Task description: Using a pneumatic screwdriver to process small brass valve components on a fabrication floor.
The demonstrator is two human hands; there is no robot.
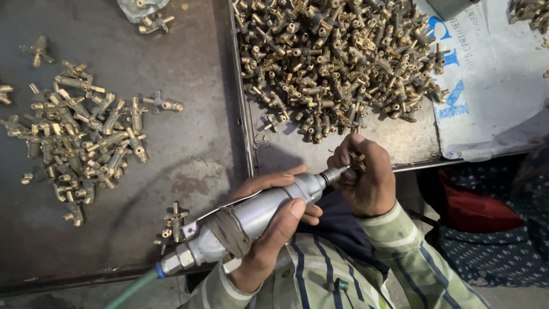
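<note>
Brass fitting (359, 162) is pinched in right hand (366, 177), fingers curled tight round it, only a small part showing past the fingertips. Left hand (274, 226) is clenched round the body of the air tool (257, 214), thumb over the top, lever side wrapped w/ cloth. Tool nose (334, 174) touches the fitting right at the right-hand grip.

Layout rel. to grip:
- Fwd of right hand: tray (412, 146) w/ large heap (337, 57) of like fittings.
- Left of tool grip, well apart: loose pile (86, 137) on the dark table (189, 171).
- Just beside tool rear: small cluster (171, 223).
- Behind left hand: green hose (134, 289) running off the tool end.

Likely faults (judgement):
1. Slip. Tool tip works v. near the right fingertips; if the nose skates off the brass it lands on skin. Cause: small part, little purchase, no fixture.
2. Spin/kick. If the bit grabs, the fitting may twist in the pinch and be flung or dropped. Cause: hand-held clamping only.
3. Hose drag. Hose hangs off the table edge; a snag would pull the tool off line at the nose.
4. Mix-up. A dropped part near the cluster or tray edge could join the wrong lot.
</note>
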